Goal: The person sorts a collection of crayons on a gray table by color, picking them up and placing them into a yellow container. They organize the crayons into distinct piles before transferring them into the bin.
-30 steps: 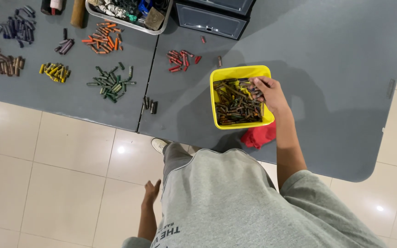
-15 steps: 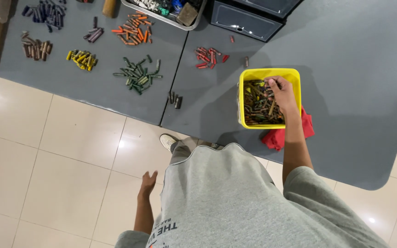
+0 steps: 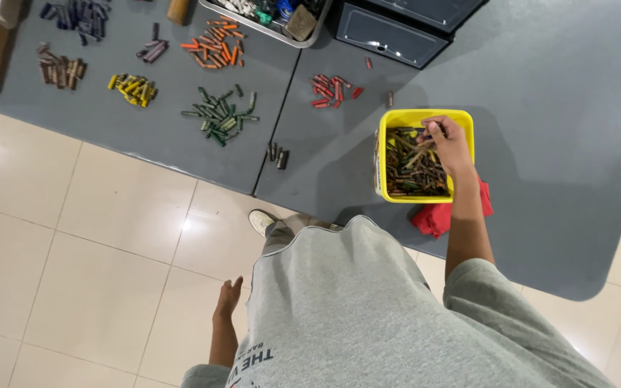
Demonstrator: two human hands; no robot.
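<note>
A person in a grey shirt stands at a grey table (image 3: pixel 555 144), right hand (image 3: pixel 448 144) dipped into a yellow bin (image 3: pixel 425 116) that sits near the table's front edge. The bin is heaped with mixed small sticks (image 3: pixel 411 169), dark and jumbled. The fingers curl down among them, apparently pinching 1 or 2 pieces, though the exact grip is hard to make out. The left hand (image 3: pixel 228 296) hangs by the hip over the tiled floor (image 3: pixel 73 251), loosely open and holding nothing.

By the look of it, the work is at the picking stage: pieces drawn from the bin for sorting by colour. The next move would call for lifting the piece clear and matching it to a pile.

Left of the bin lie a red pile (image 3: pixel 330 90), a green pile (image 3: pixel 221 115), a yellow pile (image 3: pixel 133 88) and an orange pile (image 3: pixel 213 43). A red cloth (image 3: pixel 436 219) pokes out from beneath the bin. Beyond the bin, at the table's far edge, a grey tray (image 3: pixel 267 29) holds assorted odds and ends.
</note>
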